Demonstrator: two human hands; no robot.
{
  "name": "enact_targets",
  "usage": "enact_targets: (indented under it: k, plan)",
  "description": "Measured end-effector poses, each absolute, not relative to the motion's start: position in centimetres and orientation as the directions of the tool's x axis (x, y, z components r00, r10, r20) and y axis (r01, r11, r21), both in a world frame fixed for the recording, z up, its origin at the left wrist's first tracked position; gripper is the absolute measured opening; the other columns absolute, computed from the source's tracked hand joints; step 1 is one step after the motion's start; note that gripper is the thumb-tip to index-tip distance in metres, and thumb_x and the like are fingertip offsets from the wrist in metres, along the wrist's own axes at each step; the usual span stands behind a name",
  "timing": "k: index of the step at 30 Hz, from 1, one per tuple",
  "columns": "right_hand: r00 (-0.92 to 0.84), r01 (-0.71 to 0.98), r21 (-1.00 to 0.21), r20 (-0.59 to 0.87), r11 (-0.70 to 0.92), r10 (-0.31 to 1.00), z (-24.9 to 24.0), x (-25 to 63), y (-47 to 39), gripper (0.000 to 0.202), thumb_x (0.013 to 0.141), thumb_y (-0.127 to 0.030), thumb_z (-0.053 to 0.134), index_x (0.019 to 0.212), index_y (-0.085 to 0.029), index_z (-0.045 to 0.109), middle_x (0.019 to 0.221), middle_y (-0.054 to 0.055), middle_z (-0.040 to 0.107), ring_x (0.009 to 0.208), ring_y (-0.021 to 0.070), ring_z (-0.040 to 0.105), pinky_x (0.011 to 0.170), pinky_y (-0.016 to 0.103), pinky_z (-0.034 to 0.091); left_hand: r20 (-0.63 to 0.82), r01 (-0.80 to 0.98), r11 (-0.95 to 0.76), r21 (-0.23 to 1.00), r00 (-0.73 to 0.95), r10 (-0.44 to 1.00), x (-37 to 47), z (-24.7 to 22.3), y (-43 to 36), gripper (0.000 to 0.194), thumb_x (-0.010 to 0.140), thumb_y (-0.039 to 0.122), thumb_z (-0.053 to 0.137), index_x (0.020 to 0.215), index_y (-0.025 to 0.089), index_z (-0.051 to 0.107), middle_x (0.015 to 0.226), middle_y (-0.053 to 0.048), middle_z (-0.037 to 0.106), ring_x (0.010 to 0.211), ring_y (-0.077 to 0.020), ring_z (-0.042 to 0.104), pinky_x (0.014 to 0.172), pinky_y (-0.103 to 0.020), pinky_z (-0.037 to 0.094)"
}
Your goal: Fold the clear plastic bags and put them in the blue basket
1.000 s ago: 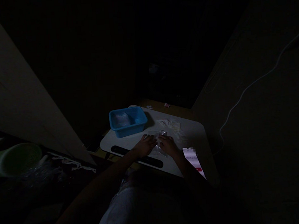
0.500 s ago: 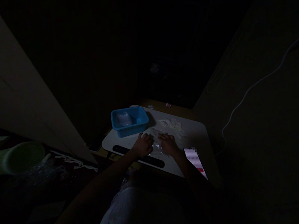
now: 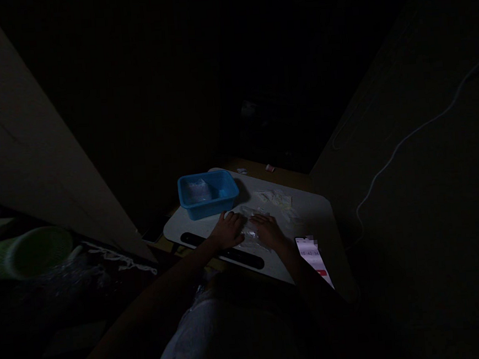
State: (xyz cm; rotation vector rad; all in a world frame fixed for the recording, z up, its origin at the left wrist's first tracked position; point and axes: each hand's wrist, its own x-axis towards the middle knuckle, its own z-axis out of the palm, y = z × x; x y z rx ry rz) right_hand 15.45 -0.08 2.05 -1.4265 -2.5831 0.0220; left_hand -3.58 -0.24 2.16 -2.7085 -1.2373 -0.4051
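Observation:
A crinkled clear plastic bag [image 3: 251, 234] lies on the white table [image 3: 308, 210], shining where light catches it. My left hand [image 3: 228, 230] is at its left edge, fingers curled down and closed on the plastic. Across the bag's right part rests my right hand [image 3: 268, 230], its fingers stretched out to the left and lying on the plastic. Behind my left hand stands a blue plastic basket [image 3: 208, 208] with a clear-wrapped pack [image 3: 199, 190] inside. Several small whitish packets [image 3: 274, 197] lie beyond my right hand. Dim light hides the fingertips' detail.
A lit phone [image 3: 314, 262] lies by my right forearm. Dark slots [image 3: 243, 257] run along the table's near edge. A small pink-and-white item [image 3: 269, 168] sits on the wooden surface behind. A green basket [image 3: 40, 253] lies at left; a white cable [image 3: 372, 183] hangs along the right wall.
My right hand has shifted slightly left over the plastic bag, and its fingers lie flatter. My left hand has barely moved. The basket and the packets are where they were.

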Motion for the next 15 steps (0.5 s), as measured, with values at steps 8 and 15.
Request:
enact_targets:
  k: [8,15]
  plan:
    - [-0.534,0.821,-0.128,0.172,0.556,0.828,2.3,15.3,-0.4,0.048,0.07,-0.005,0.042,0.115,-0.02,0.049,0.124,0.005,0.049,0.118,0.0139,0.036,0.096,0.035,0.025,0.23,0.649,-0.761,-0.026,0.744,0.627,-2.6,1.6,1.7,0.058,0.081,0.038,0.039,0.13,0.01,0.028,0.135,-0.017,0.031,0.126,-0.027,0.022,0.099,-0.051,0.006]
    - [-0.059,0.734,-0.655,0.202,0.179,0.978,2.8,16.8,1.1,0.043,0.063,-0.005,0.048,0.101,-0.021,0.057,0.121,0.003,0.05,0.116,0.017,0.037,0.098,0.033,0.027,0.269,0.685,-0.729,-0.012,0.704,0.657,-2.3,0.5,1.5,0.045,0.086,0.036,0.031,0.123,0.012,0.042,0.128,-0.016,0.042,0.12,-0.0259,0.034,0.099,-0.052,0.009]
